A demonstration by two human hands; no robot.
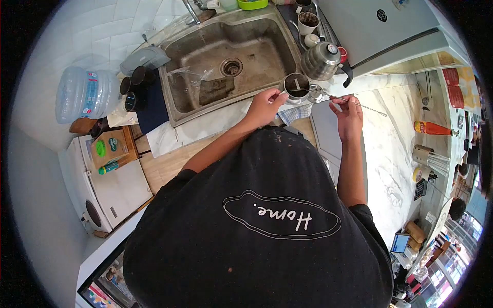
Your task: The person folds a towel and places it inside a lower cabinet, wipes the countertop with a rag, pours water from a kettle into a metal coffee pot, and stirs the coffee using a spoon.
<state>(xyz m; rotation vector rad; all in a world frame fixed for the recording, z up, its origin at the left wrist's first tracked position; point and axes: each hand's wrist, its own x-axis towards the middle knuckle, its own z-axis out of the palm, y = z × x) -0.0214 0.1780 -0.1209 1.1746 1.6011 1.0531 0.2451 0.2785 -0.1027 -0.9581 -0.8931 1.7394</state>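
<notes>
At the sink's front right corner stands a round metal cup [285, 93] with dark contents. My left hand [264, 109] is closed at its left side, thumb and fingertips against the rim. My right hand [349, 117] is closed in a pinch on a long bar spoon [374, 110] with a thin twisted shaft. The spoon's other end reaches left over the cup's opening, and its tip lies in or above the dark contents. Just right of the cup sits a small clear glass vessel [316, 93], under the spoon's shaft.
Behind the cup stands a steel gooseneck kettle [322, 60] with a black handle. A steel sink [179, 110] holds crumpled clear plastic. A checked cloth [295, 114] hangs at the counter edge. Dark cups [143, 77] stand left; a marble counter [387, 154] runs along the right.
</notes>
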